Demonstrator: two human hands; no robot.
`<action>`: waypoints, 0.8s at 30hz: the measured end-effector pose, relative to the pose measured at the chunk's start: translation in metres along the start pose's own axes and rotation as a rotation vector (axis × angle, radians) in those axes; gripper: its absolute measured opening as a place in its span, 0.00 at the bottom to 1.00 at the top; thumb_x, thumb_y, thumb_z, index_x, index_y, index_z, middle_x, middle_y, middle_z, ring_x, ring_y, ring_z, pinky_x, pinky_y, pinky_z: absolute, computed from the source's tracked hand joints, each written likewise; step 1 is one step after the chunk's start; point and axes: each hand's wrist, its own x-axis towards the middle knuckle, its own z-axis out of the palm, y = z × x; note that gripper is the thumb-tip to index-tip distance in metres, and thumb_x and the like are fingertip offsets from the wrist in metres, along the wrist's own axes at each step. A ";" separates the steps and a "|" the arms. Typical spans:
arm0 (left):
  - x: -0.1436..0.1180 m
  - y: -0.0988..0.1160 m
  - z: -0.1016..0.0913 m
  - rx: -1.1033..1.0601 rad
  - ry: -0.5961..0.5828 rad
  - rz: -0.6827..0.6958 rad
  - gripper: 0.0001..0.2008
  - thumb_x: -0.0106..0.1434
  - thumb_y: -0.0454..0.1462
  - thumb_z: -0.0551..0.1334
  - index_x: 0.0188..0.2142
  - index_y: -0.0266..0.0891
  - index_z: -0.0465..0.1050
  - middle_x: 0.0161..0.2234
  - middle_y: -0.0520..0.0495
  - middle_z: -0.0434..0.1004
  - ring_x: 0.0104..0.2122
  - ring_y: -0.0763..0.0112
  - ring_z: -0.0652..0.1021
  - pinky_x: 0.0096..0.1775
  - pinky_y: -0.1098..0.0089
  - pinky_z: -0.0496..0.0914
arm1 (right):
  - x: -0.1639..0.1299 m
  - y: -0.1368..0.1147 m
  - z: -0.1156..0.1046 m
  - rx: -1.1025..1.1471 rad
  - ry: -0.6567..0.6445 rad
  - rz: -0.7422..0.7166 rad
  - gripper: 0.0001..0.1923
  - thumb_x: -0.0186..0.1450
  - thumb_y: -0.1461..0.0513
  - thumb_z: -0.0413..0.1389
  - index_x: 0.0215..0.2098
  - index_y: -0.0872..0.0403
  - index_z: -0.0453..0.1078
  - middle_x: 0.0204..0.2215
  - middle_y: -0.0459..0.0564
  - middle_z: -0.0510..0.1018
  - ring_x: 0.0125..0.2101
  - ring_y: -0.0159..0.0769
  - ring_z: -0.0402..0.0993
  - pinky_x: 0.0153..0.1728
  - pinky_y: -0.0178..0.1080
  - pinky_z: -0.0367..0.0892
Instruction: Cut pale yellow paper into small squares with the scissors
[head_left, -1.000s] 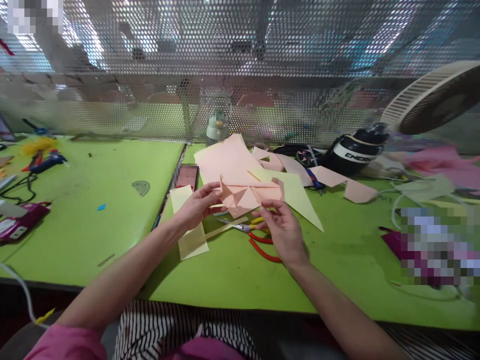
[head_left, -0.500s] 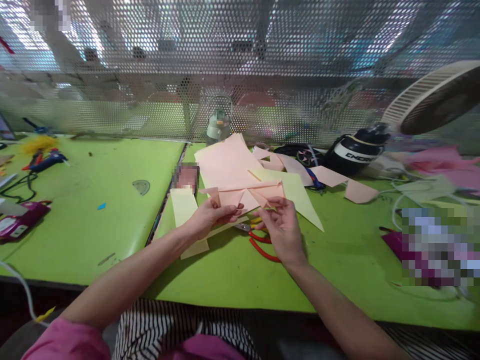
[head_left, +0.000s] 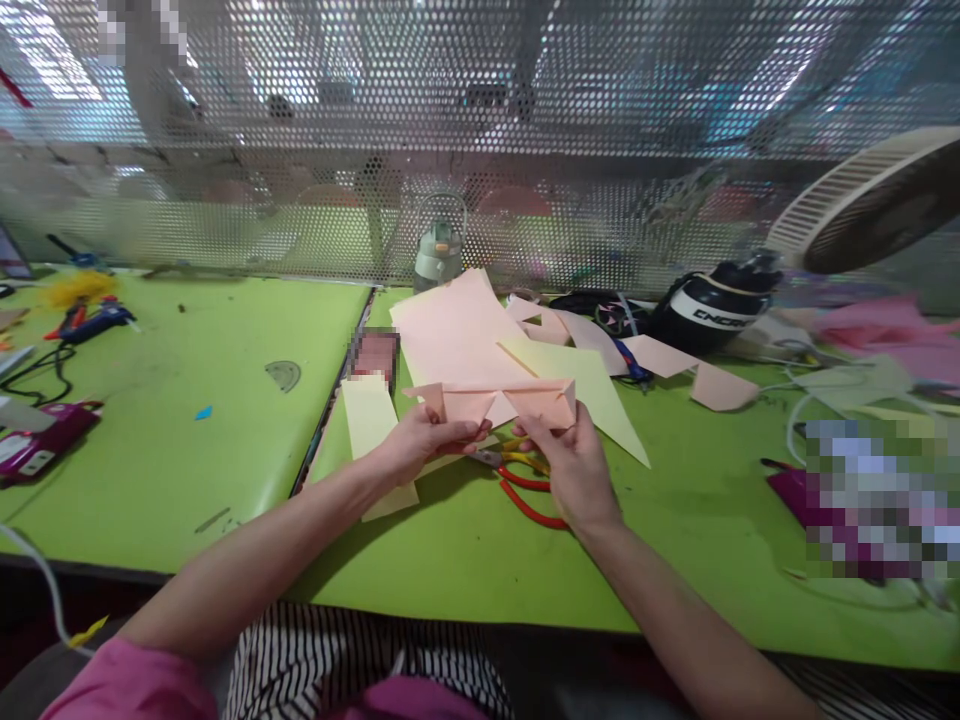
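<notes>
- A green counter (head_left: 450, 565) runs across the scene, with a perforated metal screen (head_left: 300, 110) along its far side and a fan (head_left: 870, 200) at far right.
- The folded pink paper (head_left: 463, 402) is at the middle of the scene, between the two hands, seemingly raised off the counter.
- The left hand (head_left: 420, 440) pinches its near left edge, thumb on top; the right hand (head_left: 577, 465) grips its near right end the same way. Gripping both ends probably keeps the thin folds taut and level.
- Thumbs on the near face likely press the creases flat; the fingers behind are mostly hidden.
- Scissors (head_left: 525, 484) lie just below the paper, handles toward the right hand, presumably for easy reach.
- A large pink sheet (head_left: 450, 330) and a pale yellow sheet (head_left: 600, 390) lie beyond, perhaps pushed far to leave working room.
- A green bottle (head_left: 439, 262) and a black bottle (head_left: 709, 308) are at the far side, apparently out of the way.
</notes>
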 end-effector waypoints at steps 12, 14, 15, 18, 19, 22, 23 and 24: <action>0.000 0.005 0.001 -0.094 -0.041 0.007 0.05 0.58 0.26 0.63 0.33 0.27 0.80 0.34 0.36 0.84 0.31 0.70 0.82 0.37 0.72 0.76 | 0.001 0.003 -0.002 -0.043 0.013 -0.005 0.23 0.57 0.53 0.66 0.49 0.46 0.69 0.37 0.45 0.82 0.35 0.39 0.80 0.33 0.41 0.78; 0.000 0.004 0.001 -0.092 -0.044 0.020 0.05 0.56 0.27 0.66 0.33 0.27 0.80 0.33 0.38 0.84 0.30 0.71 0.81 0.38 0.71 0.75 | 0.000 0.001 -0.002 -0.054 0.005 0.012 0.22 0.57 0.53 0.66 0.48 0.46 0.69 0.37 0.46 0.82 0.35 0.39 0.80 0.34 0.41 0.78; 0.000 0.003 0.001 -0.088 -0.047 0.029 0.05 0.55 0.27 0.68 0.34 0.28 0.80 0.33 0.39 0.84 0.29 0.72 0.80 0.39 0.70 0.75 | -0.001 0.000 -0.003 -0.058 0.000 0.017 0.22 0.57 0.53 0.66 0.48 0.46 0.70 0.36 0.46 0.81 0.34 0.38 0.79 0.34 0.41 0.78; 0.001 0.001 0.001 -0.070 -0.057 0.045 0.07 0.52 0.29 0.71 0.32 0.29 0.80 0.32 0.40 0.84 0.28 0.73 0.80 0.41 0.69 0.74 | -0.001 0.001 -0.003 -0.053 -0.018 0.016 0.21 0.59 0.53 0.65 0.48 0.47 0.69 0.34 0.44 0.81 0.30 0.35 0.78 0.33 0.40 0.78; 0.001 0.001 0.001 -0.065 -0.061 0.050 0.07 0.51 0.30 0.71 0.32 0.29 0.80 0.31 0.41 0.84 0.28 0.73 0.80 0.42 0.69 0.74 | -0.001 0.002 -0.003 -0.045 -0.023 0.013 0.21 0.59 0.54 0.65 0.49 0.47 0.69 0.34 0.44 0.81 0.29 0.35 0.78 0.33 0.39 0.78; 0.000 0.001 0.001 -0.074 -0.073 0.060 0.09 0.51 0.29 0.71 0.34 0.30 0.80 0.31 0.42 0.84 0.29 0.72 0.80 0.41 0.69 0.74 | 0.001 0.004 -0.003 -0.018 -0.040 0.005 0.22 0.58 0.54 0.65 0.49 0.47 0.68 0.35 0.45 0.81 0.28 0.35 0.77 0.32 0.39 0.78; 0.000 0.001 0.001 -0.085 -0.069 0.058 0.09 0.52 0.29 0.70 0.35 0.30 0.80 0.32 0.42 0.84 0.29 0.72 0.80 0.41 0.69 0.74 | 0.001 0.004 -0.003 -0.005 -0.046 -0.003 0.22 0.58 0.54 0.65 0.49 0.47 0.68 0.36 0.46 0.81 0.29 0.35 0.78 0.32 0.38 0.78; -0.001 0.002 0.002 -0.098 -0.061 0.049 0.09 0.53 0.28 0.69 0.35 0.30 0.80 0.32 0.41 0.84 0.30 0.72 0.80 0.41 0.69 0.74 | 0.001 0.003 -0.003 0.007 -0.055 -0.013 0.22 0.59 0.54 0.65 0.49 0.47 0.68 0.37 0.46 0.81 0.30 0.35 0.78 0.31 0.38 0.77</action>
